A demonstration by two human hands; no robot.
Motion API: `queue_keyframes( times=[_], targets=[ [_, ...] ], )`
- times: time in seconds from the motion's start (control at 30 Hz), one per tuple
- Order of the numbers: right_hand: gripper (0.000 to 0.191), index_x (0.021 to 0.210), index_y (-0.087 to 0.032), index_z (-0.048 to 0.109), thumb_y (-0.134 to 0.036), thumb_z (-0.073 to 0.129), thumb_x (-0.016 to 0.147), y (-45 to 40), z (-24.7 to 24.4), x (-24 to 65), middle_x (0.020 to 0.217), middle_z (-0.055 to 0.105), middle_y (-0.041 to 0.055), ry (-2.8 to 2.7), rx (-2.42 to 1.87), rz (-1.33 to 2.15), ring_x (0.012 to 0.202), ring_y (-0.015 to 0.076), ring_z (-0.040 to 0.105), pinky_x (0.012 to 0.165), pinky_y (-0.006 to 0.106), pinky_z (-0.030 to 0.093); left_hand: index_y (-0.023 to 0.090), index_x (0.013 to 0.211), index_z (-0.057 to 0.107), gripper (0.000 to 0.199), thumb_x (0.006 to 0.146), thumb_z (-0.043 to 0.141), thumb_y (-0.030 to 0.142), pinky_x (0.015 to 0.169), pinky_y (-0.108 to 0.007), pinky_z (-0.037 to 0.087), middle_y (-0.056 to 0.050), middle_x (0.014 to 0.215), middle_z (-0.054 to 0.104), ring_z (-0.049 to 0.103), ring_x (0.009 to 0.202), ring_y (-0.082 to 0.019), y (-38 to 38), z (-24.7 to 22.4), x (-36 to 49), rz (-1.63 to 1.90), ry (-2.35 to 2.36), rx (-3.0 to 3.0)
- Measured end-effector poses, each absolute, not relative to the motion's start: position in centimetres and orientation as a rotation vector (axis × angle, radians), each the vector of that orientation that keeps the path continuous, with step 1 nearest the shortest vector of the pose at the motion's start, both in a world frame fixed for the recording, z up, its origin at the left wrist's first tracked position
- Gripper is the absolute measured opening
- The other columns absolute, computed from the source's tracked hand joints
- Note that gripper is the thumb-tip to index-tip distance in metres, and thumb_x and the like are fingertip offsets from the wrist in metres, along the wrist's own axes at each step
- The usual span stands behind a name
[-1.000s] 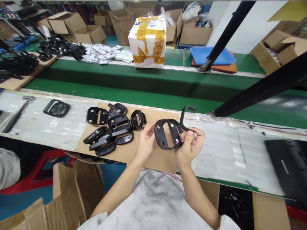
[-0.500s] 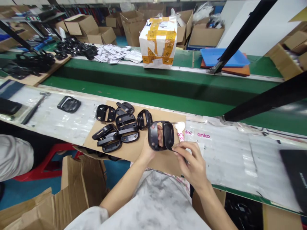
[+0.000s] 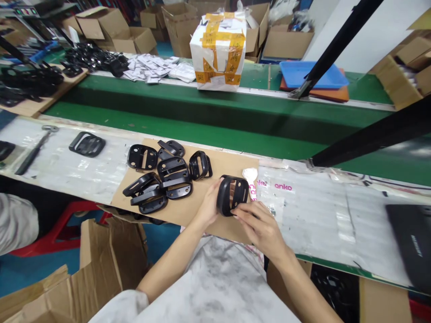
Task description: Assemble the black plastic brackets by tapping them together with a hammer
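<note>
A black plastic bracket (image 3: 223,195) is raised over the right part of a brown cardboard sheet (image 3: 220,163). My left hand (image 3: 209,207) grips it from the left, some fingers hidden behind it. At its lower right edge, the fingertips of my right hand (image 3: 257,220) are pinched together; whether a small item is between them is too small to tell. Several similar black brackets (image 3: 173,169) lie on the left half of the sheet, some overlapping. A white piece (image 3: 250,174) lies by the sheet's right edge.
A hammer (image 3: 33,154) and another bracket (image 3: 87,144) lie to the left. A taped white box (image 3: 218,54) and blue tray (image 3: 313,74) stand beyond the green channel. A black slanted post (image 3: 370,134) rises at right. A person's sleeve (image 3: 16,224) shows at far left.
The held bracket has turned, and its curved side now faces left. My right hand has shifted left along its lower edge. The whole view has moved slightly.
</note>
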State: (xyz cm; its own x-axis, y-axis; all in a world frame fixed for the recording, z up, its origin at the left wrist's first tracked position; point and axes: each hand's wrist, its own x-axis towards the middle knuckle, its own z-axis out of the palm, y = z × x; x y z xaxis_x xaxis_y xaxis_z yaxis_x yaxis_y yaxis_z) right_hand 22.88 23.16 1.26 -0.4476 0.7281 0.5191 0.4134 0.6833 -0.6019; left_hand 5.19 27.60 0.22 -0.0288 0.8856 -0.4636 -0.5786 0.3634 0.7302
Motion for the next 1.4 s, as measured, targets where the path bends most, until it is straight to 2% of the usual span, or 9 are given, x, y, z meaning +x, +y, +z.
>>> queue_keyframes(
  times=[0.17, 0.3, 0.4, 0.53, 0.73, 0.87, 1.1, 1.27, 1.4],
  targets=[
    [0.035, 0.127, -0.022, 0.073, -0.001, 0.062, 0.101, 23.0, 0.8, 23.0, 0.109, 0.07, 0.0109, -2.021, -0.966, 0.535, 0.095, 0.0224, 0.065, 0.078, 0.037, 0.058, 0.015, 0.089, 0.074, 0.042, 0.076, 0.089, 0.052, 0.062, -0.027, 0.054, -0.004, 0.08, 0.075, 0.067, 0.065, -0.016, 27.9, 0.0, 5.4, 1.162, 1.008, 0.264],
    [0.036, 0.134, -0.025, 0.073, -0.008, 0.056, 0.107, 22.9, 1.1, 23.4, 0.117, 0.072, 0.0097, -2.045, -0.995, 0.777, 0.106, 0.021, 0.072, 0.088, 0.033, 0.063, 0.014, 0.085, 0.069, 0.05, 0.078, 0.086, 0.061, 0.053, -0.025, 0.046, -0.001, 0.068, 0.066, 0.057, 0.053, -0.012, 28.2, -0.1, 4.6, 1.026, 0.917, 0.198],
    [0.04, 0.137, -0.028, 0.074, -0.009, 0.056, 0.107, 22.7, 1.2, 23.6, 0.118, 0.074, 0.0071, -1.974, -1.029, 0.884, 0.106, 0.0187, 0.075, 0.089, 0.029, 0.063, 0.015, 0.094, 0.071, 0.048, 0.077, 0.088, 0.056, 0.055, -0.025, 0.047, -0.001, 0.071, 0.068, 0.059, 0.056, -0.013, 28.0, 0.3, 4.1, 1.031, 0.892, 0.269],
    [0.044, 0.131, -0.029, 0.077, -0.002, 0.06, 0.102, 22.0, 0.7, 22.9, 0.115, 0.077, 0.0054, -1.794, -1.038, 0.74, 0.103, 0.0183, 0.076, 0.091, 0.029, 0.063, 0.017, 0.108, 0.073, 0.049, 0.078, 0.091, 0.051, 0.064, -0.025, 0.05, -0.002, 0.086, 0.073, 0.063, 0.066, -0.014, 27.6, 0.9, 4.5, 1.091, 0.881, 0.325],
    [0.05, 0.132, -0.029, 0.077, 0.003, 0.062, 0.097, 21.0, -0.5, 21.8, 0.113, 0.079, 0.0081, -1.697, -1.022, 0.519, 0.101, 0.0225, 0.077, 0.089, 0.037, 0.065, 0.015, 0.095, 0.075, 0.052, 0.078, 0.088, 0.063, 0.057, -0.024, 0.047, -0.002, 0.076, 0.069, 0.058, 0.06, -0.013, 27.1, 0.9, 6.1, 1.192, 0.903, 0.291],
    [0.05, 0.131, -0.03, 0.078, 0.004, 0.061, 0.097, 20.8, -0.5, 21.6, 0.113, 0.08, 0.0078, -1.665, -1.049, 0.505, 0.101, 0.0231, 0.077, 0.088, 0.039, 0.066, 0.016, 0.1, 0.078, 0.049, 0.081, 0.086, 0.061, 0.063, -0.026, 0.051, -0.004, 0.082, 0.073, 0.064, 0.068, -0.016, 26.9, 0.9, 6.5, 1.242, 0.946, 0.323],
    [0.038, 0.122, -0.028, 0.081, -0.002, 0.063, 0.1, 20.8, 0.3, 20.9, 0.108, 0.08, 0.0065, -1.523, -1.138, 0.574, 0.092, 0.0219, 0.077, 0.082, 0.037, 0.066, 0.019, 0.091, 0.076, 0.05, 0.08, 0.086, 0.067, 0.06, -0.027, 0.049, -0.003, 0.077, 0.07, 0.059, 0.063, -0.016, 26.8, 0.7, 6.4, 1.281, 1.015, 0.386],
    [0.04, 0.123, -0.026, 0.079, 0.001, 0.061, 0.1, 21.3, 0.9, 21.3, 0.112, 0.078, 0.0078, -1.711, -1.041, 0.656, 0.1, 0.0221, 0.074, 0.089, 0.038, 0.064, 0.017, 0.091, 0.075, 0.048, 0.083, 0.083, 0.064, 0.057, -0.028, 0.047, -0.004, 0.075, 0.069, 0.059, 0.062, -0.017, 27.0, 1.1, 5.5, 1.238, 1.022, 0.41],
    [0.041, 0.128, -0.025, 0.077, 0.001, 0.06, 0.101, 21.7, 1.1, 21.5, 0.111, 0.078, 0.0091, -1.85, -1.014, 0.625, 0.097, 0.0229, 0.07, 0.084, 0.04, 0.062, 0.015, 0.095, 0.072, 0.048, 0.082, 0.085, 0.059, 0.054, -0.025, 0.046, -0.002, 0.075, 0.068, 0.059, 0.06, -0.014, 26.9, 1.1, 5.3, 1.201, 1.016, 0.347]
  ],
)
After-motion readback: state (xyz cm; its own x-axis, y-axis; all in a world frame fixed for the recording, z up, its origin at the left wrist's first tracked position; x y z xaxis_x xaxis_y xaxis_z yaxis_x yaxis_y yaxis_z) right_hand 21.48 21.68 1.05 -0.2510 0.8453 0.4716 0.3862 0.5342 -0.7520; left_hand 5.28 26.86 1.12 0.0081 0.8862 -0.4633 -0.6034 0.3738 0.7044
